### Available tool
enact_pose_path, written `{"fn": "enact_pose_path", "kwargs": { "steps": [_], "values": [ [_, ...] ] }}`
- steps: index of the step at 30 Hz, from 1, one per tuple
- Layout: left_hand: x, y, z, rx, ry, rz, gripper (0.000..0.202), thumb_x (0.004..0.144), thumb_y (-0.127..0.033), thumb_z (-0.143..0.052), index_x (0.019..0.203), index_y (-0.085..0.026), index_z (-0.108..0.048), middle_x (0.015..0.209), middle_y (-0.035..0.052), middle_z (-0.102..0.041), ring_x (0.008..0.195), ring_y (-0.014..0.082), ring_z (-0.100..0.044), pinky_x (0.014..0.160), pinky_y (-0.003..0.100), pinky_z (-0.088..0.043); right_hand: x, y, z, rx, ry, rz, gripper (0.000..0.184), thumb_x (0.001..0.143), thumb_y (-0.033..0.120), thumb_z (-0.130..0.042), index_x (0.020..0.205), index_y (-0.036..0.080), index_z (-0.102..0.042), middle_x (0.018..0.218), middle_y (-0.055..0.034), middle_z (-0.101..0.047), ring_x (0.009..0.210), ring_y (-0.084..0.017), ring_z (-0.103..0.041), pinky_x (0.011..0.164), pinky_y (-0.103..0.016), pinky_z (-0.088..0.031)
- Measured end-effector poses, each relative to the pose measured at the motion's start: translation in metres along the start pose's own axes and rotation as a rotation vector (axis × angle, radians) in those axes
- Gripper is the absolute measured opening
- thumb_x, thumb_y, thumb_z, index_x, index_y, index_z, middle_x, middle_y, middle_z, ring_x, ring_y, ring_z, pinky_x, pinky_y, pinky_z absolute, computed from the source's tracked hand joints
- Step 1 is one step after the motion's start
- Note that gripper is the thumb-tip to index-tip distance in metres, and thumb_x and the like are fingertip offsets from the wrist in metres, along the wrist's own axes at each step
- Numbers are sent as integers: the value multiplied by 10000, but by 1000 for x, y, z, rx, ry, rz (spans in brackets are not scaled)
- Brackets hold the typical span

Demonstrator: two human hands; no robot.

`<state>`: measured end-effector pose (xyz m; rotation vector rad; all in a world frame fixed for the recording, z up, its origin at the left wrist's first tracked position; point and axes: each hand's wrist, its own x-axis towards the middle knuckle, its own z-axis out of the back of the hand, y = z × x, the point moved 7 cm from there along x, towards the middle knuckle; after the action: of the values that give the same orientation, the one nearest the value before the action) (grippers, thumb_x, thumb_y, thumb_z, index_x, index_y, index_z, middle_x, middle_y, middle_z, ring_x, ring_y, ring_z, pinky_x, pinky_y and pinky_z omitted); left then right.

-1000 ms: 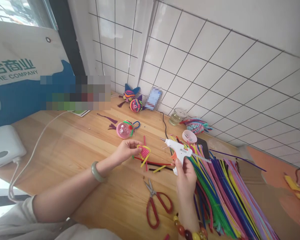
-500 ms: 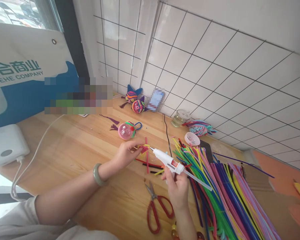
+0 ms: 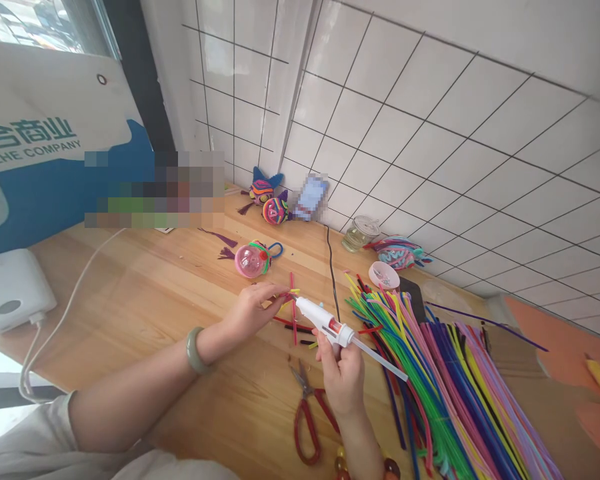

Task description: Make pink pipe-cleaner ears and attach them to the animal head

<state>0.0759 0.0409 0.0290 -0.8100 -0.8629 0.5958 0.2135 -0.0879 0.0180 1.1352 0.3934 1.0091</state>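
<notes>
My right hand [image 3: 341, 373] is wrapped round the grip of a white hot glue gun [image 3: 320, 320], a clear glue stick [image 3: 380, 357] poking out of its back. The nozzle points at the fingertips of my left hand [image 3: 260, 307], which pinch a small yellow and pink piece of pipe cleaner [image 3: 294, 291]. Most of that piece is hidden by the fingers. Just beyond my left hand lies a clear pink ball [image 3: 251, 259] with green trim, a blue loop and a purple tassel. Below the glue gun rest red-handled scissors [image 3: 307, 420], partly behind my right wrist.
Colourful pipe cleaners [image 3: 460, 387] fill the right side. A pink dish [image 3: 384, 275], a glass jar [image 3: 360, 233] and a phone [image 3: 311, 197] stand along the tiled wall near finished wrapped balls [image 3: 276, 210]. A white box [image 3: 15, 293] with a cable sits left.
My right hand has brought the glue gun left, so its nozzle is now right at my left fingertips. My left hand has turned slightly, hiding more of the pink part.
</notes>
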Motion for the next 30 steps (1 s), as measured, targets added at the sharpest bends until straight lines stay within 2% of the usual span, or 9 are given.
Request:
{"fn": "enact_pose_path", "kwargs": {
  "steps": [4,10,21,26,30],
  "values": [
    [0,-1,1,-10,-6,1,218,798,-278,-486,948,-199,-623,865,55,-657,770,160,-583,730,268,-445,1,0,3,-33,-15,2,240,793,369,-492,867,145,-532,742,-63,-618,562,-133,-527,559,-270,-458],
    [0,-1,1,20,-7,-20,204,799,-255,-487,943,-203,-622,868,51,-661,776,160,-583,731,266,-440,-2,-3,1,-8,-20,0,233,791,358,-499,896,151,-492,742,-56,-602,558,-132,-519,558,-276,-457],
    [0,-3,1,82,-3,-42,189,799,-231,-491,935,-198,-619,841,46,-658,739,147,-578,693,249,-432,1,3,5,-129,-43,27,213,799,356,-479,846,152,-520,627,-10,-548,530,-134,-509,534,-269,-435],
    [0,-4,0,101,5,-73,192,802,-214,-486,942,-197,-615,835,43,-662,735,139,-579,690,243,-435,0,3,2,-79,-27,29,211,799,335,-484,907,154,-495,762,-56,-595,632,-155,-555,579,-273,-454],
    [-1,-2,0,110,-27,-120,184,794,-208,-500,935,-187,-618,803,42,-659,695,134,-577,655,245,-441,1,3,5,-81,-69,24,203,792,326,-493,908,159,-482,784,-64,-597,689,-172,-568,613,-289,-463]
  ]
}}
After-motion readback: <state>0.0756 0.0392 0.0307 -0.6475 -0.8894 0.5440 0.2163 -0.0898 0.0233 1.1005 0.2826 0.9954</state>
